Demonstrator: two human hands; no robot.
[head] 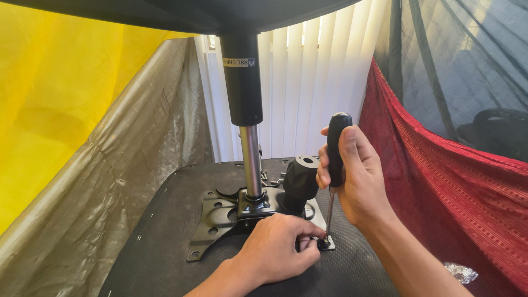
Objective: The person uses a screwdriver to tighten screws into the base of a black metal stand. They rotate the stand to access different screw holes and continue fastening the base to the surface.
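A black-handled screwdriver [335, 165] is grasped upright in the right hand [355, 176], its fingers clenched round the handle, and its tip is set on a screw [326, 241] at the near right corner of a black metal mounting plate [215, 217]. The left hand [278, 248] is curled against that corner, fingertips pinched beside the screw. The plate lies on the dark fabric underside of a chair seat [159, 242]. From the plate's middle a chrome gas-lift column [251, 159] rises into a black sleeve, with a black knob [300, 179] just to its right. A red cloth [440, 181] hangs at the right, and a crumpled foil scrap [461, 271] lies near it.
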